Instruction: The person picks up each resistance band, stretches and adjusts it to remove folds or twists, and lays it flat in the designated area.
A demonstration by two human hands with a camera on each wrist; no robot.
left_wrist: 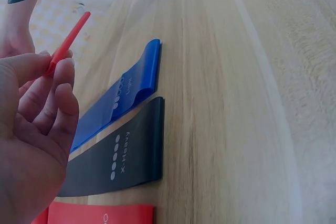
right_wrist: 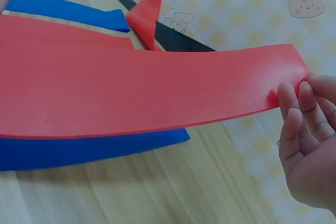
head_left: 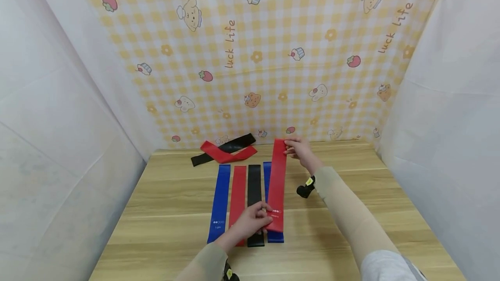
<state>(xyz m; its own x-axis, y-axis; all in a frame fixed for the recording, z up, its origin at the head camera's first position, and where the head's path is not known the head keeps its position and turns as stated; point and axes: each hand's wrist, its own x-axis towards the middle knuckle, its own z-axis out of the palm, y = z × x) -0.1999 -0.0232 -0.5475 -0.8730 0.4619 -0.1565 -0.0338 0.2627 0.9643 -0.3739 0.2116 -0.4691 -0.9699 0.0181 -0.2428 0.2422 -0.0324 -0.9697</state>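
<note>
A red resistance band (head_left: 278,177) is stretched out flat between both hands, raised over the right-hand blue band (head_left: 275,237). My left hand (head_left: 251,220) pinches its near end by the edge, thumb against fingers. At the far end my right hand (head_left: 300,151) pinches the corner; the right wrist view shows thumb and fingertips on the red band (right_wrist: 210,87). Beneath the left hand lies a black band (left_wrist: 121,150) marked X-Heavy, with the blue band (left_wrist: 126,87) marked Light beside it.
Left of the black band lie another red band (head_left: 238,190) and a blue band (head_left: 220,203), side by side on the wooden table (head_left: 164,211). Farther back, a folded red band (head_left: 222,155) crosses a black band (head_left: 244,142) near the checked cloth (head_left: 242,77).
</note>
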